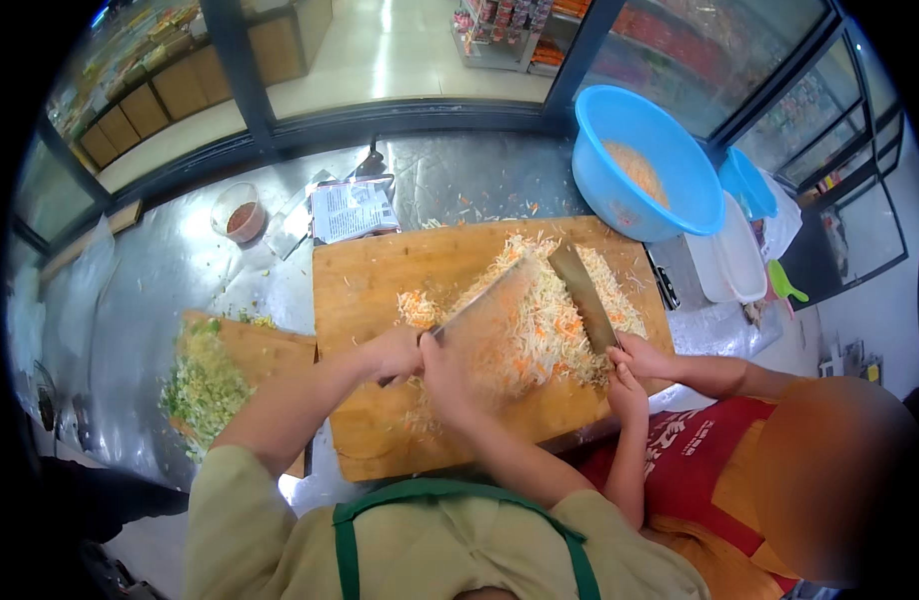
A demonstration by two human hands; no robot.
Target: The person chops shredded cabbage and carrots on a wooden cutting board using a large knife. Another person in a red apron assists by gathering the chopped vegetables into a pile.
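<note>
Both my hands grip the handle end of one cleaver (486,296), whose blade slants up to the right over a heap of shredded white and orange vegetables (538,330). My left hand (396,355) is closed around the handle. Just to its right, my right hand (443,375) holds the same knife close to the blade; blur hides its fingers in part. Beneath the heap lies a large wooden cutting board (369,281). A small clump of shreds (418,308) sits above my hands. On the right, a co-worker's hands hold a second cleaver (585,300) in the shreds.
The co-worker, in a red apron (684,457), stands close on my right. A blue basin (647,165) with shreds, a white tray (729,255) and a black-handled tool (665,285) lie beyond. Leftward are a printed packet (354,208), a small bowl (238,214) and chopped greens (208,382) on another board.
</note>
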